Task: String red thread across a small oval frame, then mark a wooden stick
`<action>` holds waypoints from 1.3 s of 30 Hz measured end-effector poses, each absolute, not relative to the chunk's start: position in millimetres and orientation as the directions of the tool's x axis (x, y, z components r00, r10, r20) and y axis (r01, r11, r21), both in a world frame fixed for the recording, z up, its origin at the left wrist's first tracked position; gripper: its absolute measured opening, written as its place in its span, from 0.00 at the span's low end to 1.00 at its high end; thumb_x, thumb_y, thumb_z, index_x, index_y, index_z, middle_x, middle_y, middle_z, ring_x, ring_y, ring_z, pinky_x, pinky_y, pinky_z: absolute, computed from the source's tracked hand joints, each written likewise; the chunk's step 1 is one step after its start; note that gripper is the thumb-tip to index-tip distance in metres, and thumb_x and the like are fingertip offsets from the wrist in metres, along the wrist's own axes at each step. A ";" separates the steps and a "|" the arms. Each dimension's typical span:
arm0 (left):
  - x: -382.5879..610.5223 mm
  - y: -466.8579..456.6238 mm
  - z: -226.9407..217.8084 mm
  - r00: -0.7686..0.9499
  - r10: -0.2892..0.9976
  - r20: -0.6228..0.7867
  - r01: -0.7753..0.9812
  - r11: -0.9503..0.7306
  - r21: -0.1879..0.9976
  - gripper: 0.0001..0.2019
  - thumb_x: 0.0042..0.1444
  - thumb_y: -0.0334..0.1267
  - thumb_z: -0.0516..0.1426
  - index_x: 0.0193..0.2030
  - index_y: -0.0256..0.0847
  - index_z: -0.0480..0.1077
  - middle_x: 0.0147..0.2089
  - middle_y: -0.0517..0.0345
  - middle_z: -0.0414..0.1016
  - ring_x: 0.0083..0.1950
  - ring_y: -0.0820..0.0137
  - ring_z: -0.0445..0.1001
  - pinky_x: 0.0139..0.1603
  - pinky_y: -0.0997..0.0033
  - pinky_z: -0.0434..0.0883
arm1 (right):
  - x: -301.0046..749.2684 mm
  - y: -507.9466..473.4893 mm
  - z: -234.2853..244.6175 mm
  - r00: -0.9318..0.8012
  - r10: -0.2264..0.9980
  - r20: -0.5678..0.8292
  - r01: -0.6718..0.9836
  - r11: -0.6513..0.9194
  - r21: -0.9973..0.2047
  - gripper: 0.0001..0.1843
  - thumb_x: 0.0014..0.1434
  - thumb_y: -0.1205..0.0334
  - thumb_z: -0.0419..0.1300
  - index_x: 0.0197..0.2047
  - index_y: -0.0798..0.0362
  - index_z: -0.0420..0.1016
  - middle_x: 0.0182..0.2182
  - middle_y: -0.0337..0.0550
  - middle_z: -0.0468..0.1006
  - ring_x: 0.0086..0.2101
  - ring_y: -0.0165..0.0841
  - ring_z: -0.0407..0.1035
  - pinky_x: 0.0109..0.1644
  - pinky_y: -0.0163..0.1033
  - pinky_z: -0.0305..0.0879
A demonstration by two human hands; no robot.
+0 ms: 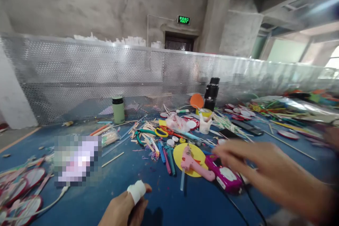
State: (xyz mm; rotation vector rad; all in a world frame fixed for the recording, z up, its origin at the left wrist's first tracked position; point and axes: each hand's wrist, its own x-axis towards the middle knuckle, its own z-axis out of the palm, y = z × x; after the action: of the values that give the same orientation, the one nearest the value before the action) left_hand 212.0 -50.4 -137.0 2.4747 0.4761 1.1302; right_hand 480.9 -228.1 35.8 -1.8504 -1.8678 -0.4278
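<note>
My left hand is at the front edge of the view, with white tape around one finger. Its fingers are a little bent and apart, and nothing shows between them. My right hand is smeared by motion and reaches in from the right, over or beside a purple device with a black cord; what its fingertips hold, if anything, cannot be made out. A pink glue gun lies on a yellow disc, a clear glue stick at its nozzle end.
A green tumbler and a black bottle stand by the perforated metal screen. Wooden sticks, yellow-handled scissors, markers and a dark phone litter the blue table. Red-rimmed discs lie at left.
</note>
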 end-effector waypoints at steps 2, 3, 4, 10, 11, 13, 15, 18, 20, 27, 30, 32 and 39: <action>213.4 -51.3 -139.0 0.609 0.425 0.670 0.115 -0.883 0.456 0.10 0.64 0.35 0.54 0.50 0.48 0.72 0.32 0.62 0.82 0.26 0.73 0.80 0.33 0.83 0.75 | 513.8 -189.0 62.6 0.111 0.898 0.425 0.983 -0.163 0.088 0.18 0.73 0.55 0.48 0.40 0.48 0.78 0.32 0.42 0.80 0.33 0.33 0.75 0.39 0.38 0.69; 213.3 -51.3 -138.6 0.610 0.409 0.679 0.097 -0.888 0.449 0.10 0.65 0.34 0.54 0.51 0.48 0.72 0.33 0.62 0.83 0.28 0.73 0.81 0.34 0.83 0.75 | 528.9 -165.8 69.7 0.196 0.926 0.322 0.927 -0.281 0.246 0.18 0.73 0.58 0.47 0.42 0.50 0.77 0.37 0.44 0.81 0.38 0.35 0.76 0.42 0.39 0.69; 212.6 -51.0 -137.4 0.616 0.393 0.683 0.082 -0.894 0.441 0.11 0.65 0.34 0.53 0.51 0.48 0.72 0.33 0.61 0.83 0.29 0.73 0.82 0.35 0.83 0.75 | 542.7 -142.2 71.8 0.239 0.931 0.275 0.901 -0.319 0.295 0.17 0.72 0.60 0.48 0.42 0.53 0.78 0.38 0.48 0.81 0.40 0.37 0.76 0.43 0.40 0.69; 201.6 -45.9 -125.6 0.641 0.402 0.654 0.135 -0.898 0.419 0.11 0.65 0.32 0.54 0.52 0.48 0.71 0.35 0.61 0.84 0.34 0.72 0.84 0.39 0.84 0.76 | 592.8 -49.5 23.5 0.322 0.946 0.033 0.866 -0.309 0.393 0.20 0.67 0.55 0.61 0.58 0.55 0.71 0.54 0.50 0.74 0.49 0.39 0.73 0.52 0.50 0.74; 200.5 -45.5 -124.3 0.641 0.407 0.651 0.140 -0.896 0.422 0.11 0.65 0.32 0.54 0.52 0.48 0.71 0.35 0.61 0.84 0.34 0.72 0.84 0.39 0.83 0.76 | 597.2 -43.9 15.6 0.326 0.945 0.005 0.865 -0.301 0.401 0.20 0.67 0.55 0.61 0.58 0.55 0.70 0.55 0.50 0.74 0.49 0.39 0.73 0.52 0.50 0.74; 200.1 -45.6 -122.5 0.647 0.415 0.640 0.148 -0.891 0.428 0.11 0.65 0.32 0.53 0.51 0.47 0.72 0.34 0.59 0.84 0.32 0.70 0.83 0.39 0.81 0.77 | 603.9 -37.5 4.6 0.334 0.942 -0.039 0.863 -0.288 0.415 0.19 0.67 0.55 0.61 0.58 0.54 0.70 0.55 0.49 0.74 0.49 0.39 0.73 0.52 0.50 0.74; 201.1 -46.5 -121.0 0.660 0.426 0.619 0.159 -0.884 0.439 0.12 0.65 0.32 0.52 0.50 0.46 0.73 0.32 0.58 0.83 0.30 0.69 0.82 0.39 0.79 0.77 | 607.8 -34.7 -1.3 0.334 0.940 -0.069 0.862 -0.274 0.427 0.20 0.67 0.55 0.61 0.58 0.54 0.70 0.55 0.49 0.74 0.49 0.39 0.73 0.52 0.50 0.74; 202.1 -47.9 -118.3 0.682 0.440 0.584 0.169 -0.872 0.460 0.12 0.65 0.32 0.51 0.49 0.47 0.74 0.30 0.58 0.81 0.27 0.69 0.80 0.38 0.77 0.76 | 608.5 -33.4 -6.9 0.323 0.941 -0.098 0.863 -0.251 0.439 0.20 0.67 0.55 0.61 0.58 0.55 0.70 0.55 0.49 0.74 0.49 0.39 0.73 0.52 0.50 0.74; 201.7 -48.7 -116.4 0.689 0.455 0.564 0.178 -0.861 0.476 0.12 0.65 0.32 0.51 0.48 0.47 0.74 0.30 0.58 0.81 0.27 0.69 0.79 0.38 0.77 0.76 | 606.7 -33.4 -8.8 0.315 0.943 -0.109 0.867 -0.239 0.437 0.20 0.67 0.55 0.61 0.58 0.55 0.70 0.55 0.50 0.74 0.49 0.39 0.73 0.52 0.50 0.74; 199.9 -52.3 -113.2 0.736 0.476 0.481 0.175 -0.820 0.545 0.13 0.66 0.32 0.49 0.48 0.46 0.73 0.34 0.56 0.81 0.32 0.69 0.79 0.38 0.76 0.73 | 592.2 -36.5 35.9 0.303 0.952 -0.043 0.876 -0.260 0.406 0.20 0.66 0.55 0.62 0.57 0.56 0.71 0.54 0.50 0.74 0.49 0.39 0.73 0.51 0.49 0.74; 200.8 -55.1 -111.3 0.740 0.517 0.430 0.174 -0.765 0.620 0.12 0.66 0.33 0.50 0.47 0.44 0.74 0.33 0.56 0.79 0.31 0.68 0.78 0.38 0.73 0.72 | 563.0 -47.8 70.4 0.224 0.972 0.072 0.896 -0.234 0.378 0.12 0.68 0.63 0.58 0.49 0.62 0.74 0.45 0.56 0.78 0.46 0.40 0.73 0.49 0.42 0.68; 202.1 -56.0 -107.7 0.724 0.587 0.363 0.170 -0.662 0.730 0.10 0.65 0.35 0.52 0.45 0.42 0.75 0.32 0.56 0.78 0.31 0.68 0.77 0.36 0.73 0.72 | 526.0 -64.4 80.9 0.139 0.981 0.138 0.922 -0.178 0.342 0.11 0.69 0.64 0.54 0.48 0.60 0.73 0.41 0.53 0.79 0.43 0.37 0.73 0.45 0.38 0.64; 200.3 -48.2 -83.8 0.685 0.726 -0.055 -0.195 0.255 0.947 0.21 0.56 0.54 0.63 0.40 0.34 0.74 0.35 0.51 0.79 0.32 0.65 0.80 0.35 0.68 0.75 | 369.1 -140.1 4.8 -0.380 0.884 0.272 0.925 0.354 0.139 0.10 0.67 0.71 0.51 0.45 0.54 0.72 0.40 0.44 0.76 0.30 0.29 0.67 0.31 0.36 0.55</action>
State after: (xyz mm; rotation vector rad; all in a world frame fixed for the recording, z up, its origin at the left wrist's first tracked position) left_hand 200.3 -48.2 -83.8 1.1524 0.5502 0.6700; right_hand 369.1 -140.1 4.8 -1.6553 -2.4582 -0.4061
